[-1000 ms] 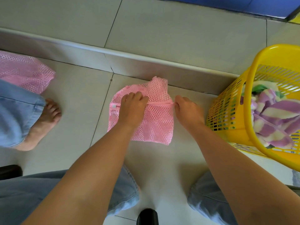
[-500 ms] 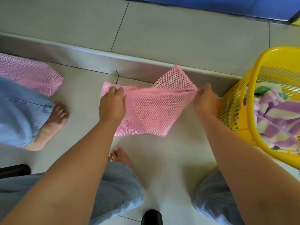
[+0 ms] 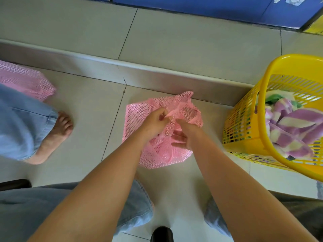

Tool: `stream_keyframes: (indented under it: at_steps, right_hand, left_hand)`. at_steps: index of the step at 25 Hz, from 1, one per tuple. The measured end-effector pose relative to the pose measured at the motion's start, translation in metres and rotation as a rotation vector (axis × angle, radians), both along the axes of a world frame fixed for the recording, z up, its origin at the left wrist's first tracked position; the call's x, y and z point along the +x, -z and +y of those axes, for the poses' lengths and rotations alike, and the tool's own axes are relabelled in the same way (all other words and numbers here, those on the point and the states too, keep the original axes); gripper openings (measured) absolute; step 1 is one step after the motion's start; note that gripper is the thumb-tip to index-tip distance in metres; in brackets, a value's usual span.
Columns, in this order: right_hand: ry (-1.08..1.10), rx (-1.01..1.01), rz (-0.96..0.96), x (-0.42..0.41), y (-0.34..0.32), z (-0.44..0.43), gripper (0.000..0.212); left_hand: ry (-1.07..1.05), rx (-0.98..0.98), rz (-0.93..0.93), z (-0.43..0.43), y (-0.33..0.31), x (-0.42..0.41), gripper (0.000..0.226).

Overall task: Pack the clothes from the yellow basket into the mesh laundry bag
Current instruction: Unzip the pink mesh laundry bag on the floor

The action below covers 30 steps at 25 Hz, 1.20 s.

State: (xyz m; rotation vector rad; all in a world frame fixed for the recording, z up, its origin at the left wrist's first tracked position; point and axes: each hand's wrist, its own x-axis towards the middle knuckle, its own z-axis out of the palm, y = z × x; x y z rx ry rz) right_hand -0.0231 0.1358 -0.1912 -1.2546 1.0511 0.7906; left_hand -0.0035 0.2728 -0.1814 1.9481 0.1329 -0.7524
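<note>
Hands (image 3: 167, 127) drawn together, mesh bag (image 3: 155, 159) bunched between

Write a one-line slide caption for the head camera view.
Both hands, left and right, work open a pink mesh bag on the floor; striped clothes wait in the yellow basket.

My hands: 2, left hand (image 3: 153, 122) and right hand (image 3: 183, 135), both at same bag. Pink mesh bags: 2, mesh laundry bag (image 3: 139, 117) in front of me, second pink mesh bag (image 3: 26, 81) far left by step. Yellow basket (image 3: 244, 123): 1, at my right. Clothes (image 3: 290, 126) inside: heap of purple, white, green cloth, count cannot tell. Bare foot (image 3: 52, 138) of other person: 1 visible.
</note>
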Motion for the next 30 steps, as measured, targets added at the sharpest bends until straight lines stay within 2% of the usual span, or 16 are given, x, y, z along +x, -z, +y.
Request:
stream_keyframes:
  at_steps: [1,3,4,6,7,9,10,12,14,15,17,18,21,24,27,30]
  right_hand:
    - [0.042,-0.03,0.005,0.002,0.005,-0.001,0.013]
    - [0.08,-0.109,0.019,0.003,0.013,-0.004,0.009]
    - [0.108,-0.148,-0.01,0.004,0.016,-0.006,0.004]
    - [0.027,-0.354,-0.097,0.004,0.023,-0.011,0.043]
    - [-0.118,-0.506,-0.172,0.0,0.024,-0.012,0.058]
    - [-0.567,-0.835,-0.386,-0.011,0.03,-0.012,0.067]
    - [-0.822,-0.93,-0.502,-0.016,0.032,-0.009,0.07]
    - [-1.233,-0.928,-0.609,-0.025,0.046,-0.001,0.079]
    - [-1.421,-0.879,-0.555,-0.032,0.061,0.005,0.087]
    - [-1.458,-0.881,-0.525,-0.037,0.067,0.006,0.09]
    - [-1.484,-0.948,-0.494,-0.045,0.073,0.004,0.087]
    - [-1.495,-0.992,-0.484,-0.046,0.075,0.0,0.079]
    - [-1.575,-1.103,-0.385,-0.042,0.07,-0.021,0.041]
    - [-1.593,-1.266,-0.295,-0.031,0.053,-0.042,0.036]
    - [-1.558,-1.456,-0.356,-0.014,0.027,-0.055,0.037]
    - [-1.478,-1.611,-0.429,0.001,0.0,-0.062,0.038]
  left_hand:
    - [-0.035,0.002,0.027,0.001,-0.002,0.0,0.012]
    - [-0.16,0.037,0.054,0.005,-0.004,0.003,0.006]
    - [-0.227,0.061,0.07,0.008,-0.005,0.006,0.012]
    - [-0.235,0.164,0.106,0.013,-0.005,0.012,0.041]
    - [-0.161,0.245,0.112,0.016,-0.003,0.015,0.059]
    - [0.13,0.449,0.086,0.02,0.003,0.02,0.089]
    - [0.303,0.561,0.062,0.02,0.006,0.02,0.095]
    - [0.534,0.774,0.01,0.019,0.02,0.021,0.082]
    - [0.57,0.889,-0.043,0.018,0.037,0.022,0.047]
    - [0.534,0.89,-0.068,0.016,0.046,0.02,0.037]
    - [0.397,0.777,-0.062,0.011,0.052,0.023,0.031]
    - [0.29,0.678,-0.035,0.01,0.051,0.028,0.028]
    - [-0.093,0.303,0.115,0.017,0.035,0.048,0.021]
    - [-0.34,0.091,0.113,0.03,0.014,0.058,0.035]
    - [-0.314,0.023,0.154,0.037,-0.007,0.055,0.049]
    - [-0.171,-0.028,0.393,0.046,-0.03,0.051,0.082]
